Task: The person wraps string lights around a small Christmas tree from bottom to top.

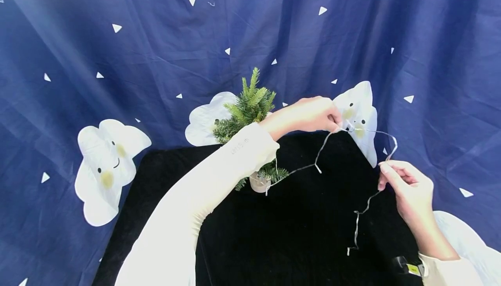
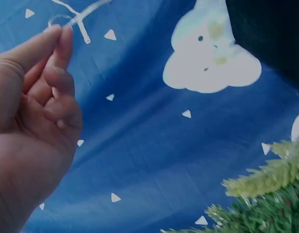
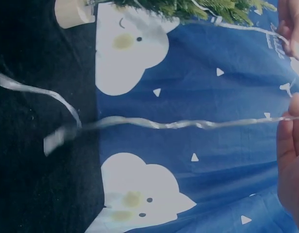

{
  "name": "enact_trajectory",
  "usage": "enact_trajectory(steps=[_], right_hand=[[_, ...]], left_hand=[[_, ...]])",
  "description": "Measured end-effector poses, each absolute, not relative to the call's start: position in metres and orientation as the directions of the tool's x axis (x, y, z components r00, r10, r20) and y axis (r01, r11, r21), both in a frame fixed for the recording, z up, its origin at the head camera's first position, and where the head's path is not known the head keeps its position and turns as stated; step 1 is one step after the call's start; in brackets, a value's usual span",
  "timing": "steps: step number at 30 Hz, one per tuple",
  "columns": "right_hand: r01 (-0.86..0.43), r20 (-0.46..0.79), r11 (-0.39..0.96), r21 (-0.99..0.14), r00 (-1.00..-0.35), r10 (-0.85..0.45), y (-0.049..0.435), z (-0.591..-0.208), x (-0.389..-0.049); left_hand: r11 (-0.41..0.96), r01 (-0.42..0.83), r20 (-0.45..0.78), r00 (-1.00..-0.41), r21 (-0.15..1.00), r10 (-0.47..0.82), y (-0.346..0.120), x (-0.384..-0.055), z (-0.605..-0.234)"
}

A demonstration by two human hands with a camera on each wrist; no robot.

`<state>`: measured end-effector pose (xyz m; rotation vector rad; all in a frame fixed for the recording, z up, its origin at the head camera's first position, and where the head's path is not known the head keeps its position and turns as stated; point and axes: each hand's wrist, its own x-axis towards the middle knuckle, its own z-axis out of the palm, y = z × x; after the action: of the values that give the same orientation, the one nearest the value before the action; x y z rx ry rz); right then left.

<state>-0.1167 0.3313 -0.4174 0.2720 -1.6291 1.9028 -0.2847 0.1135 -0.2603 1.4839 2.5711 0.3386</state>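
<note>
A clear-wired string of fairy lights [image 1: 316,164] runs from the small artificial Christmas tree [image 1: 254,103] out to both hands. Thumb and fingertips of my left hand [image 1: 313,114] pinch the wire to the right of the tree. Lower and farther right, my right hand [image 1: 409,190] pinches the same string, and a loose tail [image 1: 357,229] hangs below it. Between the hands the wire bows in a slack loop. In the left wrist view a small bulb [image 2: 85,34] sticks out beside the pinching fingertips. My left sleeve hides part of the tree and its pale wooden base [image 1: 260,184].
A black cloth [image 1: 305,234] covers the table under the tree. Behind hangs a dark blue curtain [image 1: 156,60] with white triangles and smiling clouds [image 1: 105,168]. A dark strap with a yellow label [image 1: 413,269] is at the right wrist.
</note>
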Motion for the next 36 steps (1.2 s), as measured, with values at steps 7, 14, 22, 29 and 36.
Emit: enact_trajectory(steps=[7,14,22,29,36], right_hand=[[-0.684,0.603,-0.194,-0.703,-0.718,0.347,0.332,-0.417,-0.12],[-0.676,0.604,-0.192,-0.712,-0.728,0.324,0.332,-0.416,-0.12],[-0.616,0.581,-0.106,-0.78,-0.777,0.243,0.327,-0.411,-0.117],[-0.529,0.527,0.03,-0.848,-0.836,0.152,0.318,-0.409,-0.115],[-0.492,0.491,0.006,-0.87,-0.867,0.079,0.309,-0.412,-0.117]], left_hand=[[0.28,0.788,-0.01,-0.329,0.549,0.944,0.115,-0.28,-0.254],[0.229,0.747,0.112,-0.376,0.625,0.92,0.096,-0.286,-0.227],[0.274,0.726,0.249,-0.523,0.631,0.815,0.071,-0.314,-0.202],[0.348,0.727,0.297,-0.599,0.592,0.744,0.057,-0.338,-0.2],[0.4,0.716,0.308,-0.639,0.572,0.705,0.05,-0.354,-0.2]])
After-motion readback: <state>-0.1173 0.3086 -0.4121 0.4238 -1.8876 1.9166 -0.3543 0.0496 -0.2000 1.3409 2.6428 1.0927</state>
